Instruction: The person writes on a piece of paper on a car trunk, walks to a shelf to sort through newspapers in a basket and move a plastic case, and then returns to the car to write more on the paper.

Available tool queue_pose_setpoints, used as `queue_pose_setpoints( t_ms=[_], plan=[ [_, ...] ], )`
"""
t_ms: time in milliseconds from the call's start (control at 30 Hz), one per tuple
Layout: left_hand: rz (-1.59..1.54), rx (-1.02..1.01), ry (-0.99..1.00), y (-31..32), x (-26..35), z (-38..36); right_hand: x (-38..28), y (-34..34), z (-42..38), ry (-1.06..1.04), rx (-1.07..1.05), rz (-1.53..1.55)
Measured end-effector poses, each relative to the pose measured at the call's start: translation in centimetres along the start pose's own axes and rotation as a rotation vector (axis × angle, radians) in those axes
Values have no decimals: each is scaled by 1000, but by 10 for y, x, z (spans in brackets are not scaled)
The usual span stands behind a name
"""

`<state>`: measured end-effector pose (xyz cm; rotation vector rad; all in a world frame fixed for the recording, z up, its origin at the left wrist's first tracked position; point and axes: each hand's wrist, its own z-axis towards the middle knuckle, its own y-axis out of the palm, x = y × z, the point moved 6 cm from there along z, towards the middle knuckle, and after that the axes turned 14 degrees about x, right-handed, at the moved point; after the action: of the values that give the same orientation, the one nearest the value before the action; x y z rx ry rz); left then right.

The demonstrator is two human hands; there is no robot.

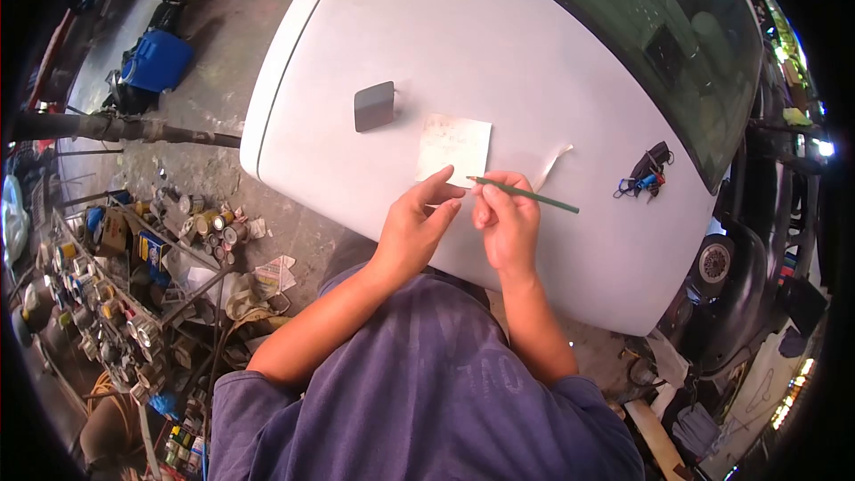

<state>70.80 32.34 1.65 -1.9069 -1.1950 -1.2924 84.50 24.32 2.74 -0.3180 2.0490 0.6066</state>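
A green pencil point(543, 197) is pinched in my right hand point(509, 230), its point toward the lower edge of a square of sandpaper-sized pale paper point(456, 144). Faint marks show on that sheet, which lies on the light-coloured car hood point(338, 187). My left hand point(415, 224) is at the sheet's lower left corner, fingers bent and thumb apart from them, holding nothing. Up and left of the paper rests a grey rounded-square panel point(374, 108). A thin curled whitish strip point(553, 167) lies right of the paper, beyond my right hand.
A dark bundle with blue and red parts point(646, 171) sits on the hood near the windshield point(659, 44). Cans and clutter point(214, 232) crowd the floor and rack at left. A blue container point(157, 61) stands farther back. Another dark vehicle point(757, 240) is at right.
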Motion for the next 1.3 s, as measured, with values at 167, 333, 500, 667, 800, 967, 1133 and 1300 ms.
queue_pose_setpoints(
  t_ms=[167, 333, 500, 667, 800, 967, 1133, 1300],
  plan=[
    [639, -56, 632, 6, 11, 0, 6, -14, 38, -156, 24, -217],
    [861, -134, 885, 20, 10, -2, 9, -11, 52, -290, 89, -468],
    [981, -146, 957, 27, 1, 3, 6, 0, 52, -641, 38, -700],
    [980, -144, 946, 28, -4, 3, 1, 8, 49, -733, 10, -779],
    [971, -150, 947, 27, -2, 3, 5, 7, 52, -768, -13, -794],
    [971, -151, 965, 26, -2, 2, 2, 13, 51, -771, -32, -848],
    [981, -145, 977, 25, -3, 2, 2, 16, 50, -775, -40, -879],
    [980, -152, 973, 26, -3, 2, -7, 28, 46, -832, -87, -909]
  ],
)
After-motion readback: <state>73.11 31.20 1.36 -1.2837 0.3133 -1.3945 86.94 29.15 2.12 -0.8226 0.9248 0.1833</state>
